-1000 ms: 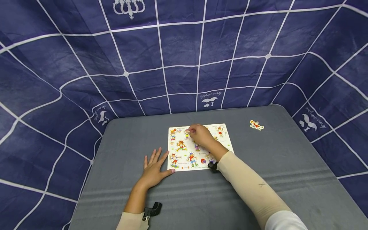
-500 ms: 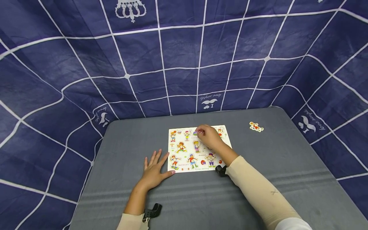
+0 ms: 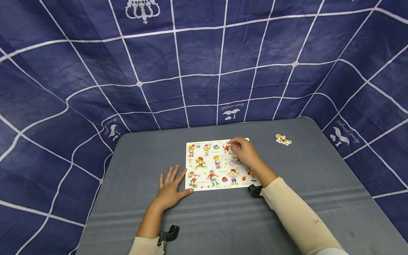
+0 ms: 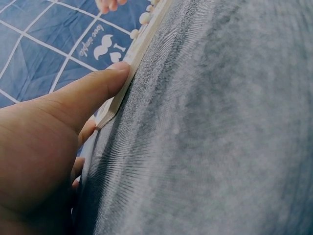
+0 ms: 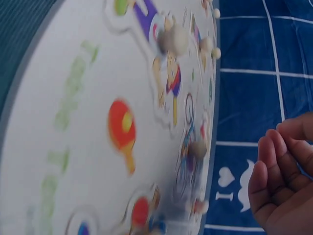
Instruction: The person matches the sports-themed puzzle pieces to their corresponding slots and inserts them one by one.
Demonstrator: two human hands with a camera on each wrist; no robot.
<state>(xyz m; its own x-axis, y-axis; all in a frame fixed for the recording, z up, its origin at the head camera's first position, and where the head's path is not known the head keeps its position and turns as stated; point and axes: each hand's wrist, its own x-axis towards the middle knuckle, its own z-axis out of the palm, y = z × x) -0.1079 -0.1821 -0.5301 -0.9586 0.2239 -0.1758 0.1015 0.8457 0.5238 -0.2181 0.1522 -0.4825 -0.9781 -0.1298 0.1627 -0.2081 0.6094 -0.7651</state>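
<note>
I am working at a grey table (image 3: pixel 287 184) walled in behind and on both sides by a dark blue checked cloth (image 3: pixel 204 71), with bare grey surface lying open to the right and toward me. The puzzle board (image 3: pixel 211 166) is lying flat near the table's middle, well clear of every edge. My left hand (image 3: pixel 170 189) is resting flat with fingers spread, its thumb pressing against the board's near left edge, as the left wrist view shows. My right hand (image 3: pixel 245 152) is hovering over the board's far right part, fingers curled with the tips brought together at a small figure piece (image 3: pixel 227 147) in the top row; I cannot tell whether they are actually pinching it. One loose figure piece (image 3: pixel 283 139) is lying apart near the far right corner. Compared with a second ago, my right hand is sitting further right along the top row, while my left hand is staying put.
</note>
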